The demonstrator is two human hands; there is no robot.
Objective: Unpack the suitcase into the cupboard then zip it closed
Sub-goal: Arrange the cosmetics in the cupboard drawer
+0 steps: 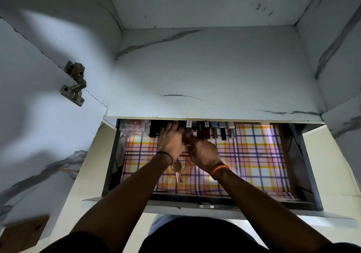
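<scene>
Cupboard drawer (304, 167) pulled open, centre frame, plaid liner (254, 159) inside. Left hand (171, 140) fingers spread flat on row of small bottles (207, 129) at drawer's back edge. Right hand (203, 153) curled beside it; grasp unclear. Key (177, 169) below left wrist. Hinge (75, 83) upper left.

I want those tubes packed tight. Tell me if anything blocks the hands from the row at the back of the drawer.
Nothing visible does. The left hand already lies on the row of tubes, and the right hand is beside it. The rose-gold item lies nearer, under the wrists.
</scene>
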